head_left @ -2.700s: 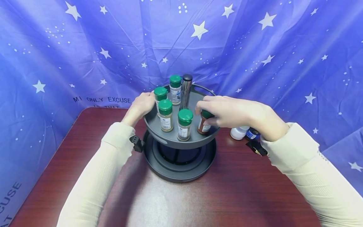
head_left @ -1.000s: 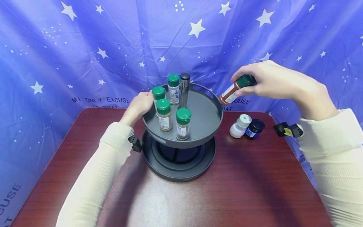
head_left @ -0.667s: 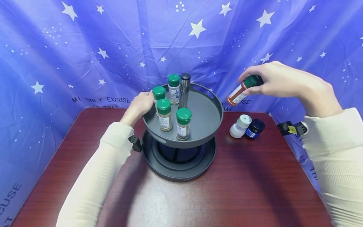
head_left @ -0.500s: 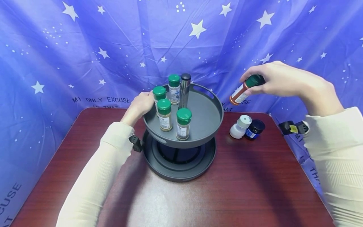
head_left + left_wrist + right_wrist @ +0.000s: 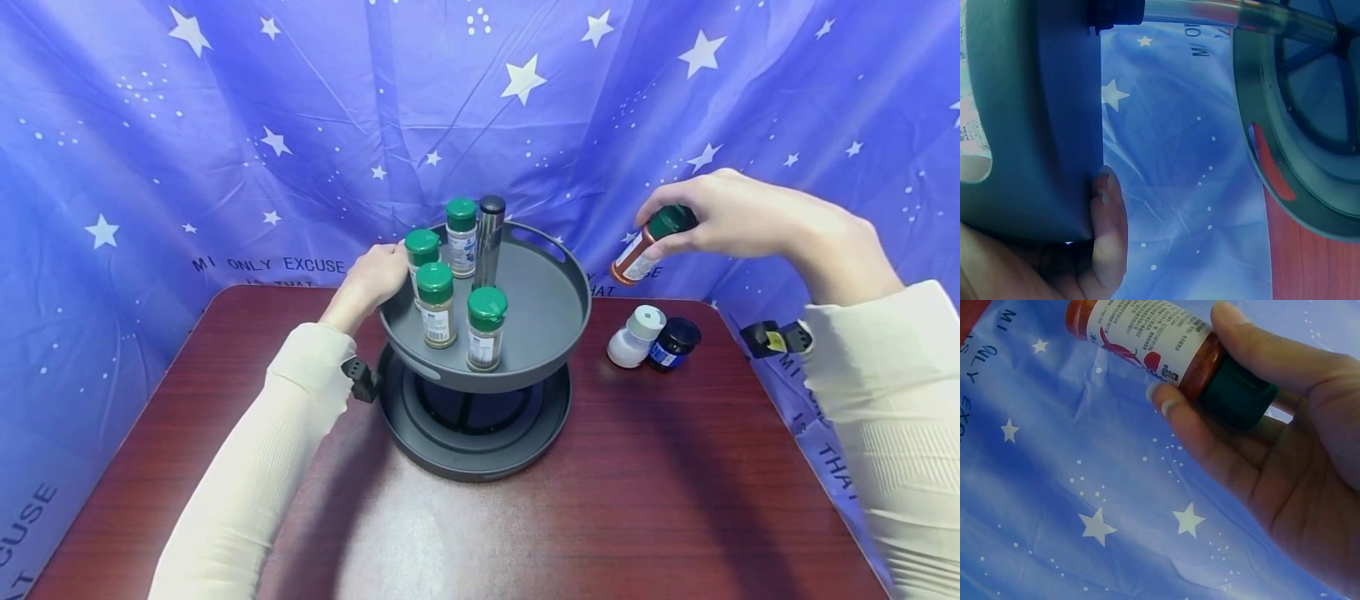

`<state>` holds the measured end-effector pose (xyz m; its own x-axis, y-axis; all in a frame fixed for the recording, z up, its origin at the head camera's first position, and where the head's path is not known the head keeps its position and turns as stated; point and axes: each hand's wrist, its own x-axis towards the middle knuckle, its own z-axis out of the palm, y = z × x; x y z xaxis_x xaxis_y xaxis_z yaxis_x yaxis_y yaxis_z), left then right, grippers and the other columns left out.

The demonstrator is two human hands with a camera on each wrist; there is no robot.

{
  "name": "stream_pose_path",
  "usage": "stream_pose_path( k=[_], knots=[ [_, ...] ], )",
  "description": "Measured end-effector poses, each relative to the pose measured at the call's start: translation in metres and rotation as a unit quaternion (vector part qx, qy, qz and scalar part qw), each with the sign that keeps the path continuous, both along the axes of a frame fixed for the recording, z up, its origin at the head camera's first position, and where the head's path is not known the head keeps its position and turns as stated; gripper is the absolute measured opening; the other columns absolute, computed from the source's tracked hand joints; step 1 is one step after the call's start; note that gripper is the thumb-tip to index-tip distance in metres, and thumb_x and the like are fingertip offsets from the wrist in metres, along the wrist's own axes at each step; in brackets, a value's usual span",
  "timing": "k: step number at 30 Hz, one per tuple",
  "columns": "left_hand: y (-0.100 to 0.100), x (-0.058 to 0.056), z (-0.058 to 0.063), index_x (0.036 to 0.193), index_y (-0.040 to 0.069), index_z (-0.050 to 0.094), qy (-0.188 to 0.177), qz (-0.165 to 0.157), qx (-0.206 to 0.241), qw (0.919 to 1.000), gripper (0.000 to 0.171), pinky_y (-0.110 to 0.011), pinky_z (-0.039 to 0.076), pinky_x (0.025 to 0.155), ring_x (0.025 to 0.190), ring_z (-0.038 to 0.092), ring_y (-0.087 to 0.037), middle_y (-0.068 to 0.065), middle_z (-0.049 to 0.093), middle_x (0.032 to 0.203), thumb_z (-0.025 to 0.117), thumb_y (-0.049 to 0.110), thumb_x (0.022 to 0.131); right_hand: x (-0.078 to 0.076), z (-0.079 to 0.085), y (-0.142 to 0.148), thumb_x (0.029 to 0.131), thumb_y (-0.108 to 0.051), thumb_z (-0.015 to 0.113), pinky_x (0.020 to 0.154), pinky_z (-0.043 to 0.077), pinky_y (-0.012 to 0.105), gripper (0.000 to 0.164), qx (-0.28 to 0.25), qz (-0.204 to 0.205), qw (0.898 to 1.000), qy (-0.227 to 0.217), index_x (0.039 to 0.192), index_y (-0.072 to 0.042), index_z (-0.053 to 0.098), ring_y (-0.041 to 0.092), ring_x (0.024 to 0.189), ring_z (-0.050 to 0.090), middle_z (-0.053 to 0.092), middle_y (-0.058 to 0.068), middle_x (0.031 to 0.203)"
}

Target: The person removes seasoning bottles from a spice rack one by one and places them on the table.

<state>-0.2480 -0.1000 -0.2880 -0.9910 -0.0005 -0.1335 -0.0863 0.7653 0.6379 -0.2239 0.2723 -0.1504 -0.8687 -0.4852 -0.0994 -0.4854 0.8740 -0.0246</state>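
Note:
My right hand point(image 5: 757, 217) pinches a spice jar point(image 5: 634, 258) of red powder, tilted in the air above the right rear of the table. In the right wrist view, thumb and fingers close round it near the dark green cap point(image 5: 1238, 394), and its white label point(image 5: 1147, 331) shows red chillies. My left hand point(image 5: 375, 277) grips the left rim of a dark grey two-tier turntable point(image 5: 543, 308); the left wrist view has its fingers point(image 5: 1110, 231) curled under the upper tray. Several green-capped spice jars point(image 5: 437, 305) stand upright on the tray's left and front, around a metal post point(image 5: 490, 242).
Right of the turntable, a white-capped shaker point(image 5: 636, 337) and a dark jar with a blue label point(image 5: 673, 343) stand side by side on the red-brown table point(image 5: 645, 500). The lower tray point(image 5: 480, 462) sits beneath. A blue star-printed curtain point(image 5: 322, 108) hangs behind.
The right hand has lifted the red spice jar off the upper tray and carried it right, tipping it over on the way. Lately it barely moves. The left hand stays at the rim.

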Motion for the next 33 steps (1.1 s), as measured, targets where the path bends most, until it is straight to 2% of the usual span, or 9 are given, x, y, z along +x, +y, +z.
stream_pose_path(
  k=[13,17,26,33],
  knots=[
    [0.001,0.000,0.001,0.150,0.011,0.042,-0.006,0.005,0.006,1.0000,0.062,-0.055,0.033,0.115,0.145,0.035,-0.040,-0.014,0.040,0.156,0.017,0.046,0.105,-0.007,-0.011,0.003,0.090,-0.022,0.072,0.067,0.045,0.032,0.042,0.008,-0.020,0.999,-0.033,0.129,-0.008,0.062,0.017,0.081,0.060,0.073,0.012,0.102],
    [0.000,0.000,0.002,0.150,0.011,0.042,-0.004,0.004,0.004,1.0000,0.063,-0.054,0.034,0.114,0.145,0.035,-0.040,-0.014,0.040,0.156,0.016,0.047,0.105,-0.009,-0.015,0.004,0.089,-0.018,0.070,0.066,0.045,0.032,0.043,0.012,-0.019,0.998,-0.051,0.130,-0.007,0.061,0.018,0.083,0.061,0.072,0.014,0.106],
    [-0.001,0.000,0.001,0.149,0.010,0.042,-0.006,0.005,0.004,1.0000,0.064,-0.054,0.034,0.114,0.144,0.035,-0.040,-0.014,0.040,0.156,0.016,0.047,0.105,-0.011,-0.033,0.009,0.086,-0.006,0.064,0.062,0.043,0.031,0.042,0.013,-0.007,0.997,-0.082,0.127,-0.003,0.061,0.017,0.073,0.054,0.069,0.010,0.097],
    [0.000,-0.001,0.000,0.150,0.010,0.042,-0.004,0.002,0.001,1.0000,0.063,-0.054,0.032,0.115,0.145,0.034,-0.040,-0.014,0.040,0.156,0.016,0.047,0.105,-0.013,-0.041,0.017,0.085,-0.003,0.064,0.063,0.044,0.032,0.038,0.021,-0.009,0.996,-0.087,0.123,-0.003,0.062,0.020,0.078,0.056,0.069,0.013,0.100]
  ],
)
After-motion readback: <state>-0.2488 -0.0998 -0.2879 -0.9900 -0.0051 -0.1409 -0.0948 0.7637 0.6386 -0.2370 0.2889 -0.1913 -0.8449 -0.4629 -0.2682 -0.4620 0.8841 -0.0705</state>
